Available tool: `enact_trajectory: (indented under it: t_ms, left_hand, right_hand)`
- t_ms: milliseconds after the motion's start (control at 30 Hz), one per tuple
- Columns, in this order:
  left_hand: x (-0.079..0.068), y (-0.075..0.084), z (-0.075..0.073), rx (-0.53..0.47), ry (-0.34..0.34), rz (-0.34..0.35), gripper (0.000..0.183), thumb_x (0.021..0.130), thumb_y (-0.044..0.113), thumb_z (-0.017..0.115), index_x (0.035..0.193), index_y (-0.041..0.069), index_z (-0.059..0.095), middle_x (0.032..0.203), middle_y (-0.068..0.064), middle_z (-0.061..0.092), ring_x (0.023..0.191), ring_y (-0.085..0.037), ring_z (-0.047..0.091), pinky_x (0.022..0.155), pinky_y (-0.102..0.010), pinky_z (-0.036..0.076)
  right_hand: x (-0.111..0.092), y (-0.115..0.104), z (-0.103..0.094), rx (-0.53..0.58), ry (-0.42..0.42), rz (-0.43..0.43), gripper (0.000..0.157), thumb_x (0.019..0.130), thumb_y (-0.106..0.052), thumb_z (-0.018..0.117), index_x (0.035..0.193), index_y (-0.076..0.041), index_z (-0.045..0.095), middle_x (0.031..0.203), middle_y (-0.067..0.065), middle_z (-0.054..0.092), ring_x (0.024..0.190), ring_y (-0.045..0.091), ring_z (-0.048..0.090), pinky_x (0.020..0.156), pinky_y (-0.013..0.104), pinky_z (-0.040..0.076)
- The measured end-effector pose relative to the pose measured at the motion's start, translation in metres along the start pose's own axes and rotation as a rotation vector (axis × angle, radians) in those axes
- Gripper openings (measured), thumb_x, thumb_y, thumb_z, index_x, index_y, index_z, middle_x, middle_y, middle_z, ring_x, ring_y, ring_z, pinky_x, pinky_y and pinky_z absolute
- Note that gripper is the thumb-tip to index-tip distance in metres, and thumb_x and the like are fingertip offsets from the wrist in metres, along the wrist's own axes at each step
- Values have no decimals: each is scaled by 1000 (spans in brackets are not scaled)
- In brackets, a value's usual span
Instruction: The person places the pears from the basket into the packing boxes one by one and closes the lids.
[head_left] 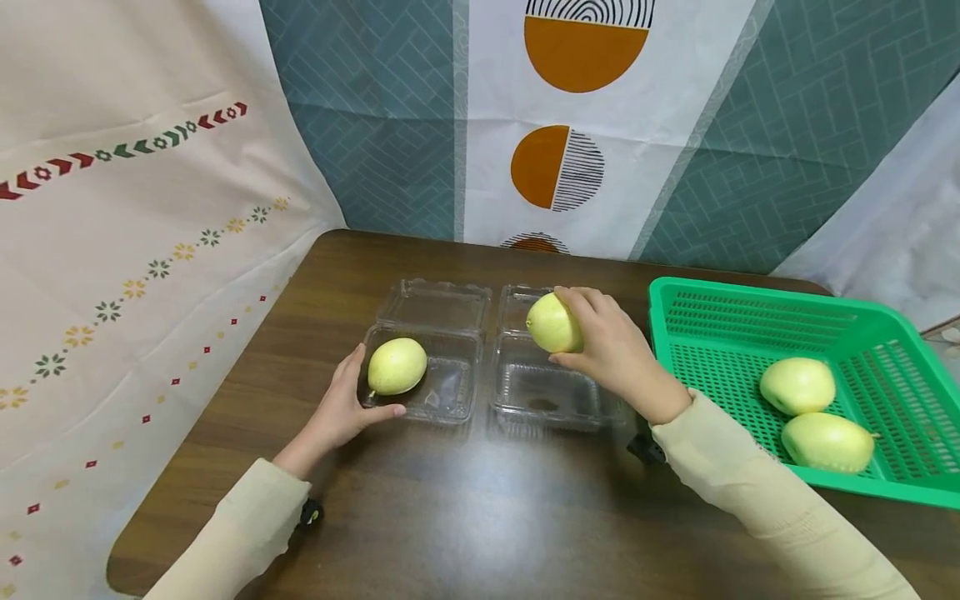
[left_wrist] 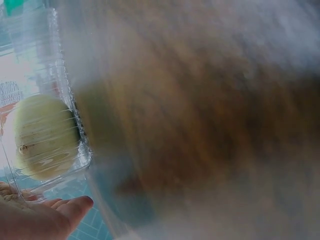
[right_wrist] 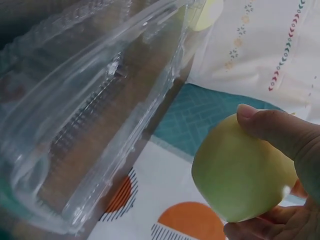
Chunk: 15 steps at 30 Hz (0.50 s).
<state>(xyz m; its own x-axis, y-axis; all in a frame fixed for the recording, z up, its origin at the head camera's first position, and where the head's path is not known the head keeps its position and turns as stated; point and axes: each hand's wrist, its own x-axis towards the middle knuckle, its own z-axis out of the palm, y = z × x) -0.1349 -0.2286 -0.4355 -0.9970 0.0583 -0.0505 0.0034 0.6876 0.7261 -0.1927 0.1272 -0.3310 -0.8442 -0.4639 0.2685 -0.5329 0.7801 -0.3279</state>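
My right hand (head_left: pixel 603 346) grips a pale yellow-green melon (head_left: pixel 553 325), raised over the right clear plastic clamshell box (head_left: pixel 551 404). In the right wrist view the thumb lies over the top of this melon (right_wrist: pixel 240 172) and the fingers curl under it. A second melon (head_left: pixel 397 367) sits in the left half of the left clear clamshell box (head_left: pixel 450 404). Around that box's front left corner lies my left hand (head_left: pixel 341 412), fingers extended along the side and thumb stretched along the front edge. The left wrist view shows the melon (left_wrist: pixel 45 137) through the box wall.
Both boxes stand side by side with lids folded back, on a brown wooden table (head_left: pixel 465 517). At the right a green plastic basket (head_left: pixel 720 379) holds two more melons (head_left: pixel 798 387). Patterned cloth (head_left: pixel 367 108) hangs behind and along the left of the table.
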Motion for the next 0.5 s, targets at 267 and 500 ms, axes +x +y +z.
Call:
enact_trajectory:
  t_ms: [267,500]
  left_hand:
    - [-1,0,2,-5,13,4,118,71,34,84,149,-8,6,155,-29,10,141,-46,14,109,-63,21]
    - [0,0,1,0,11,7,118,71,33,84,149,-8,6,155,-28,9,141,-46,13,109,-63,21]
  right_hand:
    - [6,-12,8,-6,-21,-39,86,65,-21,88,138,-5,44,130,19,51,117,37,50,96,55,44]
    - [7,-17,20,-20,-5,-110,85,64,-21,89,135,-5,47,127,19,54,113,37,53,91,52,48]
